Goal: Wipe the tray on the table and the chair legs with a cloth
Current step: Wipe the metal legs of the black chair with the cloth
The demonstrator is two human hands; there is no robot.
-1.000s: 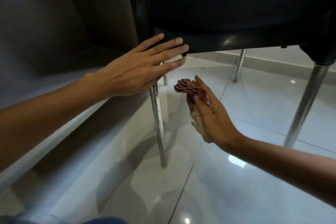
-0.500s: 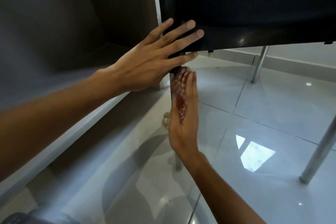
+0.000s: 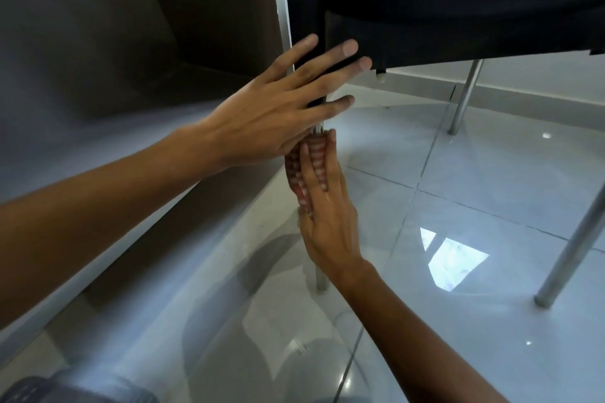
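Note:
A black chair seat fills the top right, standing on metal legs. My left hand lies flat with fingers spread against the seat's near corner, above the front leg. My right hand is wrapped around that front leg with a red-and-white striped cloth pressed between palm and metal. The leg's upper part is hidden by both hands; only its foot shows below my wrist. No tray is in view.
Glossy pale floor tiles spread under the chair. Another metal leg slants at the right edge and a rear leg stands by the skirting board. A dark wall panel with a pale ledge runs along the left.
My right hand brought the cloth from open air onto the front leg and closed around it. My left hand shifted up along the seat's corner. The view moved closer.

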